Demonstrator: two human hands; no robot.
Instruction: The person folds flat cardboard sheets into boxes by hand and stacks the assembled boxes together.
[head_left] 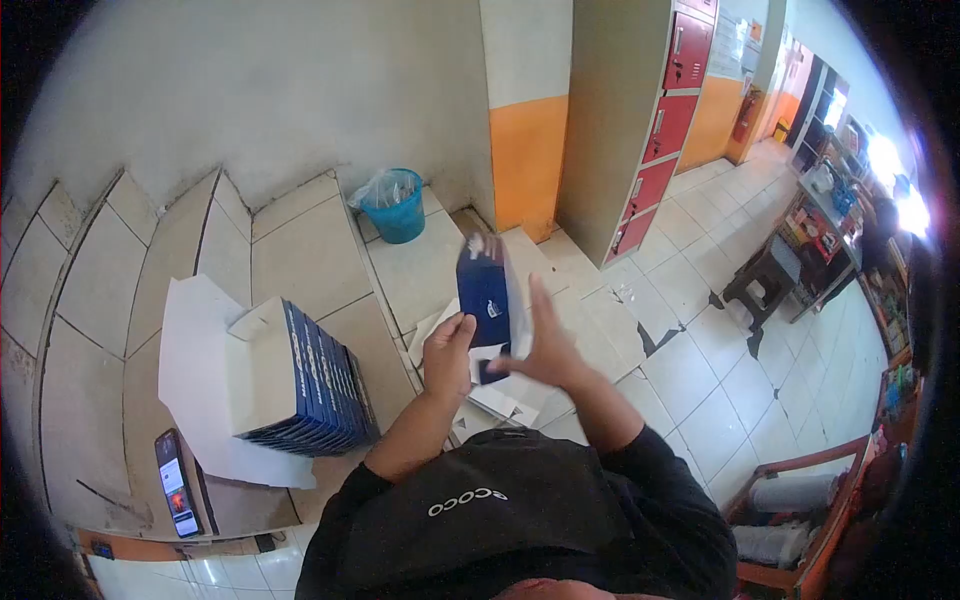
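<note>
In front of my body, my left hand (448, 352) pinches the left edge of a dark blue printed carton (484, 300), thumb on its face. The carton stands upright, its top end blurred and a white flap showing near the bottom. On its right side is my right hand (550, 345), fingers spread and slightly smeared by motion. The right thumb is near the carton's lower end; whether it touches, I cannot tell. Beneath the hands lie white flat sheets or cartons (508, 400). To my left, a stack of blue cartons (318, 375) stands by an opened white box (195, 370).
A phone (178, 485) with its screen lit lies on the tiled step at left. A blue bin (395, 208) with a plastic bag stands by the wall. Red lockers (672, 125) rise ahead. At right are a dark stool (765, 275) and a wooden rack (800, 510) holding white rolls.
</note>
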